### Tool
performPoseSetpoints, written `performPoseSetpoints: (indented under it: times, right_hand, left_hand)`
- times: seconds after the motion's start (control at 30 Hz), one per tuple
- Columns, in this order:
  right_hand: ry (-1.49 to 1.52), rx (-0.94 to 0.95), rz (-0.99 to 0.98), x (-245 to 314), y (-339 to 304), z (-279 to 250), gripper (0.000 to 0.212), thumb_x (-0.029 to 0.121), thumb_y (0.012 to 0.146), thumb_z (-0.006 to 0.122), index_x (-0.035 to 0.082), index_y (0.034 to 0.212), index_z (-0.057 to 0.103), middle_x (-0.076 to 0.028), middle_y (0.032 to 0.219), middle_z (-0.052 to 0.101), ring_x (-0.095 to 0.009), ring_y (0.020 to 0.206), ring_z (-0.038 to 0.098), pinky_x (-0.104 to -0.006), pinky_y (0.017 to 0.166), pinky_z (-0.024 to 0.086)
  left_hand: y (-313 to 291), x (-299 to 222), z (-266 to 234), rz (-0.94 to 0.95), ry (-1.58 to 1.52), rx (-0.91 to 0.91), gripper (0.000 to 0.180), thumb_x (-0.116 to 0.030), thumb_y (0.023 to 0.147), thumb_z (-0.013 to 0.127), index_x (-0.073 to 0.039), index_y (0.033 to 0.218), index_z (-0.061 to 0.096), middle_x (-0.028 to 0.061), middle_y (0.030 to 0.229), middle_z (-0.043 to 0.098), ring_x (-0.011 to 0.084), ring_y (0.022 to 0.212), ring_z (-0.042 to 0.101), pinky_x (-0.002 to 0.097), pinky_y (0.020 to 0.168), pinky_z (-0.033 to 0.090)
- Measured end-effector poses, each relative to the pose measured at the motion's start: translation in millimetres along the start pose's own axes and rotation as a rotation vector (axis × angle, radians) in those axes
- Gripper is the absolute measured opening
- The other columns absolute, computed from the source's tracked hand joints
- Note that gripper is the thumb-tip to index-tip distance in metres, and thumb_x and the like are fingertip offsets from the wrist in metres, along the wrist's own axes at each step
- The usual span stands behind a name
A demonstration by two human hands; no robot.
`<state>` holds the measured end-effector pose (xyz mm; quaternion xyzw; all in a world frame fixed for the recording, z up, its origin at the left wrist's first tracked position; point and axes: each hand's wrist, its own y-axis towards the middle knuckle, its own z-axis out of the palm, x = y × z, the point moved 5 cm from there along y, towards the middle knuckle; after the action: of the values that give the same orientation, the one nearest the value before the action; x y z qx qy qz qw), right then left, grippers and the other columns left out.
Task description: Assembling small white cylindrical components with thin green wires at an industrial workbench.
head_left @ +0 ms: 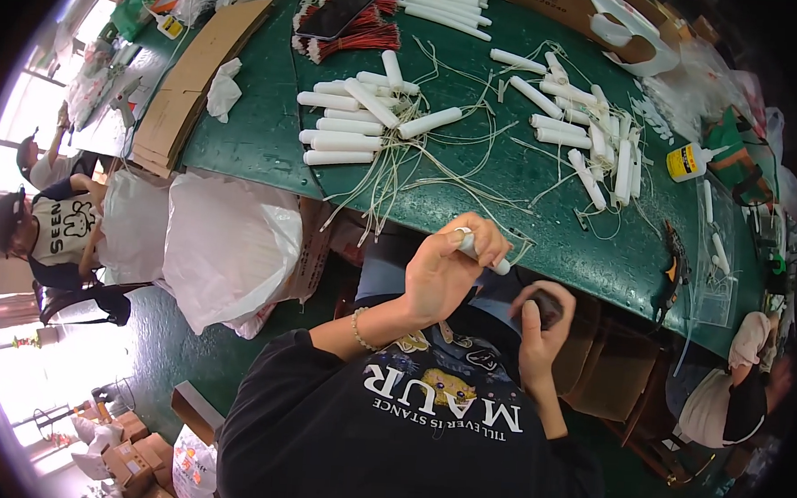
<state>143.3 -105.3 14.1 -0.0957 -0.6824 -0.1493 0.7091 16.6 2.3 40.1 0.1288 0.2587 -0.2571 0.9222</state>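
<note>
The table (251, 147) is coloured dark green. White tubes (343, 143) are laid on it, with red wires (375, 39) toward its far edge and a yellow-labelled bottle (684, 163) toward its right. Before it, a black shirt (405, 461) is printed with white letters (496, 416) and a yellow animal (448, 389).

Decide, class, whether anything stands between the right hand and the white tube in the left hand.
Nothing visible stands between the right hand and the lower end of the white tube, which sticks out past the fingers of the left hand. Those fingers cover the tube's middle, and the right hand holds a dark object.
</note>
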Motion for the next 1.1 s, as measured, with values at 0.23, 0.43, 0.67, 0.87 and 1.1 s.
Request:
performPoseSetpoints:
  times: [0.23,0.43,0.67,0.87,1.1]
  right_hand:
    - [-0.814,-0.051,-0.821,61,39,32,0.042,0.002,0.065,0.079,0.004,0.1,0.056,-0.012,0.093,0.055,-0.03,0.079,0.054,-0.0374,0.073,0.044]
    - [-0.766,0.11,-0.87,83,62,51,0.037,-0.001,0.062,0.078,0.004,0.093,0.058,-0.009,0.081,0.06,-0.028,0.066,0.055,-0.0355,0.058,0.043]
    - [-0.708,0.208,-0.915,124,77,68,0.033,-0.003,0.064,0.075,0.004,0.092,0.058,-0.01,0.078,0.059,-0.027,0.064,0.053,-0.0323,0.058,0.042]
    - [-0.303,-0.151,-0.635,108,98,53,0.013,0.001,0.082,0.065,0.002,0.093,0.058,-0.003,0.086,0.055,-0.008,0.072,0.047,-0.0218,0.064,0.039]
    - [-0.699,-0.002,-0.539,49,172,55,0.023,0.013,0.089,0.062,0.007,0.111,0.06,-0.01,0.096,0.065,-0.02,0.084,0.062,-0.028,0.074,0.048]
  left_hand:
    - [14,-2,12,-0.122,-0.594,-0.049,0.017,-0.024,0.089,0.038,-0.008,0.086,0.041,0.0053,0.074,0.041,0.0205,0.077,0.043,0.0393,0.09,0.036]
    - [28,5,-20,-0.207,-0.782,-0.176,0.017,-0.013,0.095,0.029,-0.005,0.09,0.043,0.0063,0.082,0.046,0.0235,0.083,0.046,0.0414,0.09,0.039]
    - [48,-15,-53,-0.324,-1.203,-0.293,0.016,-0.013,0.097,0.04,-0.005,0.094,0.053,-0.0002,0.072,0.044,0.0106,0.058,0.039,0.0209,0.047,0.036]
    - [51,-54,-68,0.034,-0.782,-0.166,0.017,-0.018,0.1,0.041,-0.007,0.095,0.052,-0.0028,0.065,0.033,0.0058,0.048,0.028,0.0194,0.038,0.022]
    - [39,-62,-63,0.137,0.038,-0.408,0.016,-0.024,0.1,0.038,-0.01,0.101,0.047,-0.0018,0.066,0.037,0.0047,0.044,0.027,0.0195,0.037,0.019]
